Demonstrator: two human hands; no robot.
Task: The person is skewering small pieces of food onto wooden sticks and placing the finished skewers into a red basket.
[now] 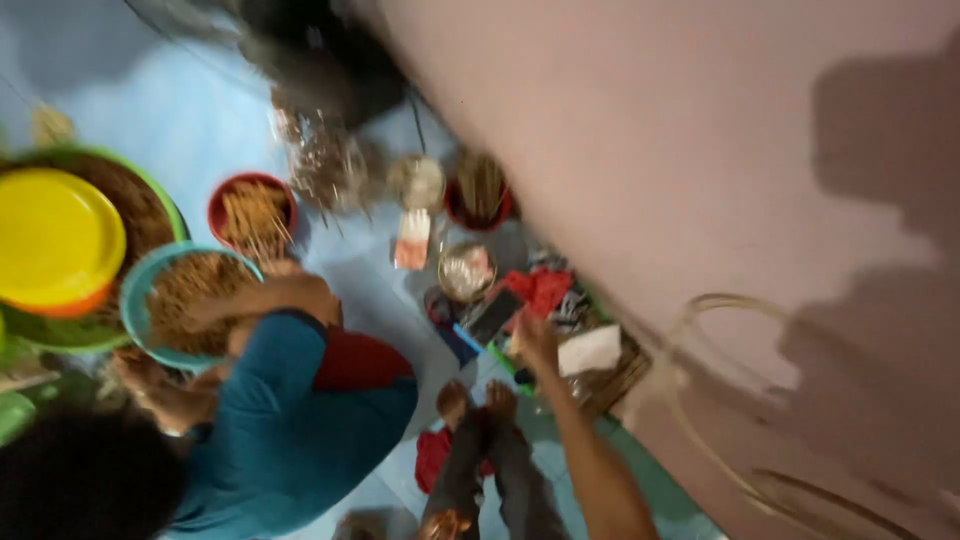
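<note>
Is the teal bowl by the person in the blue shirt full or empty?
Full: the teal bowl is heaped with brownish strands up to its rim.

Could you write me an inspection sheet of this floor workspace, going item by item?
Surface: pale blue floor, blurred.
Job's things: right hand reaches to a dark flat thing, a red cloth and a white paper; whether it touches them cannot be told.
Clutter: teal bowl, red bowl of sticks, yellow plate, small round tin.
Hands: left hand nothing seen.
Cables: thin dark cord.
Surroundings: pinkish wall; person in teal shirt at the teal bowl.
</note>
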